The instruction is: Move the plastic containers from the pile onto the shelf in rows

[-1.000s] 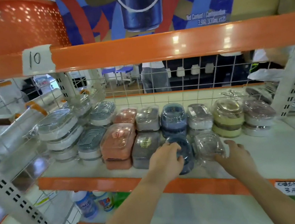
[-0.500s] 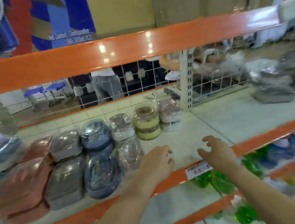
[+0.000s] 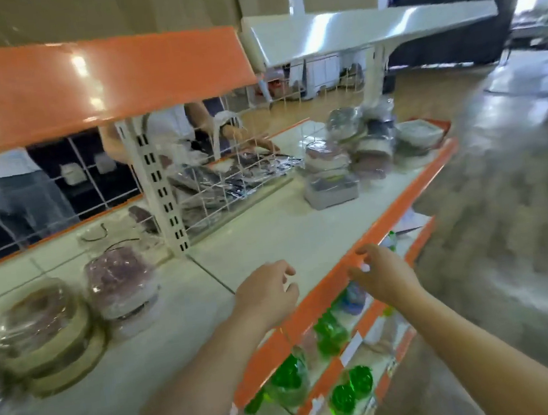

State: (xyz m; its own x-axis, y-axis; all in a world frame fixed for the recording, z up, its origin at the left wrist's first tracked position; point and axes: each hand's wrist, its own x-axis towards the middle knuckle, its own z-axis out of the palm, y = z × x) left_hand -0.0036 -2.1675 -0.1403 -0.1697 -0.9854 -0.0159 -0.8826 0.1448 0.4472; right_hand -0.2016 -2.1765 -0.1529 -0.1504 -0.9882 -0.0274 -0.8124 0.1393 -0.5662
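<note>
Along the left end of the shelf (image 3: 268,232), you have two wrapped round containers: a tan stack (image 3: 44,330) nearest the left edge and a pinkish-purple one (image 3: 120,285) just beside it, both standing back from the orange front lip. No writing on their wrapping can be read; the frame is blurred.

Your left hand (image 3: 266,294) hovers over the shelf's bare surface near the front edge, fingers loosely curled and holding nothing. Your right hand (image 3: 382,275) hangs just beyond the orange lip, fingers spread a little and bent, also holding nothing.

The pile of plastic containers (image 3: 349,156) sits toward the right end of the shelf, against the back wire grid (image 3: 228,185), well apart from both your hands. It is a heap of wrapped boxes and round tubs, grey, pink and purple.

Below the front edge, green bottles (image 3: 329,335) stand on the lower shelf, with small white price tags (image 3: 350,348) on its lip; their print is too blurred to read.
</note>
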